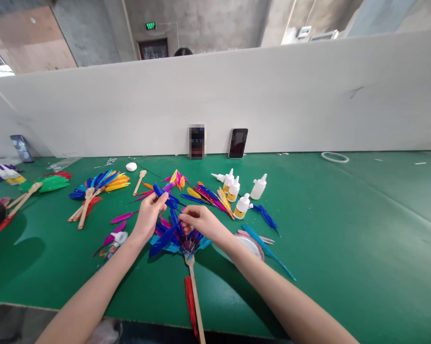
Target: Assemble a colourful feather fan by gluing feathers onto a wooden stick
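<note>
Pinched between the thumb and fingers of my left hand (151, 210) is a blue feather (170, 199), raised above the table. Its thin quill runs toward my right hand (197, 219), whose closed fingertips are at the quill's lower end. Just below both hands lies a feather fan (189, 246) with blue, purple and turquoise feathers spread from a wooden handle (196, 296). A red tassel (190, 301) hangs beside the handle. My right forearm partly covers a round, clear-topped container (250, 244).
Several white glue bottles (242, 206) stand behind my right hand, near loose coloured feathers (213, 198). A turquoise feather (269, 251) lies to the right. Other feather fans (90, 193) rest at left. Phones (238, 143) lean against the white partition (290, 95). A white ring (335, 157) lies far right.
</note>
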`<state>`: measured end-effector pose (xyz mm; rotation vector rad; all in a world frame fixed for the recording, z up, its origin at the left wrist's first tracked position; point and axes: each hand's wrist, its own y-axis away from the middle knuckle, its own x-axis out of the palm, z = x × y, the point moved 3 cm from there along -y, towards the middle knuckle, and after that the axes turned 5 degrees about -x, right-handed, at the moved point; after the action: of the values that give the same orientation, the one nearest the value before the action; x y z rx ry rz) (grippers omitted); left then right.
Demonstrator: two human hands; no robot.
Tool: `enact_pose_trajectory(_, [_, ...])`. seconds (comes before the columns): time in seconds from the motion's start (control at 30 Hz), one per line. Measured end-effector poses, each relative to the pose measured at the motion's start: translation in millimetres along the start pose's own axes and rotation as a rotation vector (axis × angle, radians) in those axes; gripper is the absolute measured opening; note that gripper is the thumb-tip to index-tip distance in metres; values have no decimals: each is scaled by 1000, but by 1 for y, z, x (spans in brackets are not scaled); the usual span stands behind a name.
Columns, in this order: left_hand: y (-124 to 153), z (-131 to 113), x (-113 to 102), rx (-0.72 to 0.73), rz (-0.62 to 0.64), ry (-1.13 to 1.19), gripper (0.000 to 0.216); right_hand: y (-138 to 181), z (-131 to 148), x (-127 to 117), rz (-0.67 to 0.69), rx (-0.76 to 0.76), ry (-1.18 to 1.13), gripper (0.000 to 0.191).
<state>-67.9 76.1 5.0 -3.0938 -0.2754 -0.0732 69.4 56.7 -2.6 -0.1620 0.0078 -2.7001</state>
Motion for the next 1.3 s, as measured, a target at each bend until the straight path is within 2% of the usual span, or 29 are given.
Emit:
enact_pose_trajectory(0.33, [-10,-4,-11,36,-149,124,36,1,5,-7,40,21,37,18])
enact_pose_trajectory(0.5, [-15,-6,-18,55,-262,275,33,1,6,-12,1,13,-3,19])
enact_pose_trajectory(0.57, [-14,-4,-14,51,-188,213,36,0,5,-13,-17,23,-31,20])
enact_pose_trajectory(0.67, [-7,0,0,4,32,-54,35,-1,2,-11,-25,36,-71,22])
enact_pose_trajectory(0.73, [-1,1,7,-28,127,-184,31,-2,0,-9,-23,31,-95,24])
enact_pose_trajectory(0.83, [3,1,11,-25,146,-222,27,-2,-3,-7,2,30,-114,24])
enact_pose_trajectory(0.97, [1,5,7,-17,81,-120,28,-1,-6,-5,44,46,-117,23])
enact_pose_trajectory(1.13, [-4,2,-1,27,-102,60,30,0,-5,-5,73,75,-97,22])
enact_pose_trajectory(1.23, [-8,-2,-7,57,-173,171,32,-1,-1,-8,37,46,-77,21])
enact_pose_trajectory(1.3, [-11,-3,-11,55,-197,221,34,-2,2,-12,-41,12,-106,21])
